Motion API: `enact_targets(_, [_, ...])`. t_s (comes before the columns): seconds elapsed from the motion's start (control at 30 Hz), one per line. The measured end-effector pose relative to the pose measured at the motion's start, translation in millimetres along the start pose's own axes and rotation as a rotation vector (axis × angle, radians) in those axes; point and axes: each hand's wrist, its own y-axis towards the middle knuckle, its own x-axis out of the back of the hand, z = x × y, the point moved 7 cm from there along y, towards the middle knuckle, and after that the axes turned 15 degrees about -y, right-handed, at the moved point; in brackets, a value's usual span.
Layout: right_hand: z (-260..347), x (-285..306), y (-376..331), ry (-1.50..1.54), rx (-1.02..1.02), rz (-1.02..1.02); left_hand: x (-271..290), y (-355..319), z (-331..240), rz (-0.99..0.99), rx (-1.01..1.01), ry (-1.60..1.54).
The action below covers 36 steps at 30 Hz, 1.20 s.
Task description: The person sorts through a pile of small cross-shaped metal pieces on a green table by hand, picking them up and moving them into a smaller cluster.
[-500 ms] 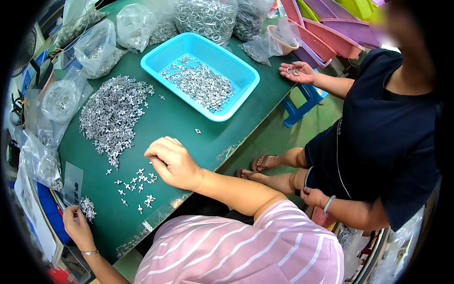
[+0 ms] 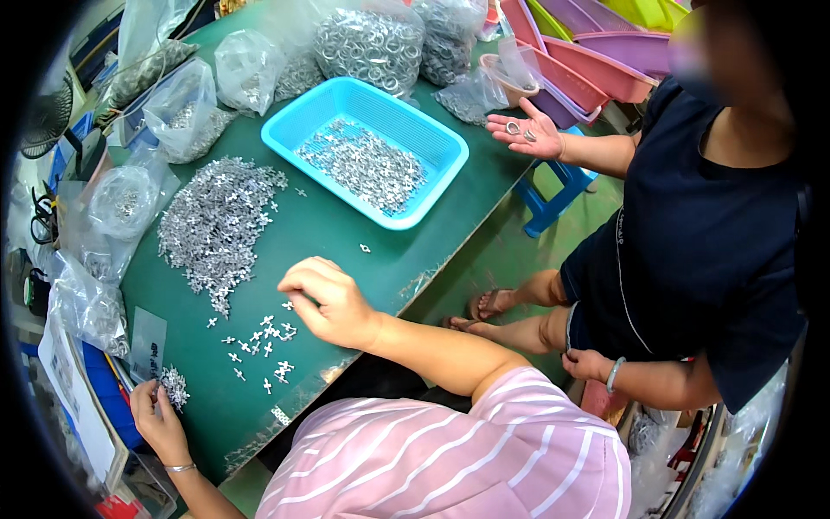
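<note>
My right hand (image 2: 333, 304) hovers above the green table with its fingers curled in; what it may hold is hidden. Just left of it lie several scattered small silver cross-shaped metal pieces (image 2: 268, 331). My left hand (image 2: 162, 426) rests at the table's left edge, thumb and fingers slightly apart, beside a small heap of cross pieces (image 2: 175, 387). A far larger heap of grey cross pieces (image 2: 216, 223) spreads beyond my right hand. More silver pieces (image 2: 367, 169) lie in a blue plastic basket (image 2: 437, 203) at the back.
Clear bags of metal rings (image 2: 372, 48) and other parts line the back and left. At right stands a person in dark clothes (image 2: 683, 251), an open palm (image 2: 527, 134) holding rings. A blue stool (image 2: 553, 195) and stacked coloured baskets (image 2: 579, 69) are beyond.
The view has shifted a little, so the table appears slightly lower and further right. My left fingers have parted somewhat. The other person's ring-holding palm has opened wider and moved left.
</note>
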Motion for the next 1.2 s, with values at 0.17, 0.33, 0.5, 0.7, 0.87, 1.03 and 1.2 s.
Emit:
enact_targets(0.17, [1.9, 99.4, 28.0, -0.270, 0.111, -0.298, 14.2, 10.8, -16.3, -0.126, -0.128, -0.058])
enact_targets(0.33, [-83.5, 241.1, 66.3, -0.211, -0.115, -0.639, 26.4, 16.9, -29.6, -0.228, -0.144, -0.142])
enact_targets(0.5, [-158.2, 310.7, 66.6, -0.370, -0.373, -0.343, 17.0, 20.6, -53.1, -0.221, -0.188, -0.245])
enact_targets(0.7, [-177.7, 288.2, 76.5, -0.114, -0.576, -0.139, 35.1, -0.4, -75.1, -0.291, -0.236, -0.250])
enact_targets(0.87, [-195.0, 288.9, 99.1, 0.071, -0.664, -0.094, 29.7, -41.6, -84.0, -0.364, -0.256, -0.214])
enact_targets(1.03, [-91.3, 253.8, 155.0, -0.808, 0.018, -0.375, -16.9, -61.1, -63.6, -0.269, -0.141, -0.436])
enact_targets(1.2, [44.5, 75.1, 214.1, -0.363, 0.175, 0.145, -9.8, -85.2, -56.4, -0.230, -0.015, -0.461])
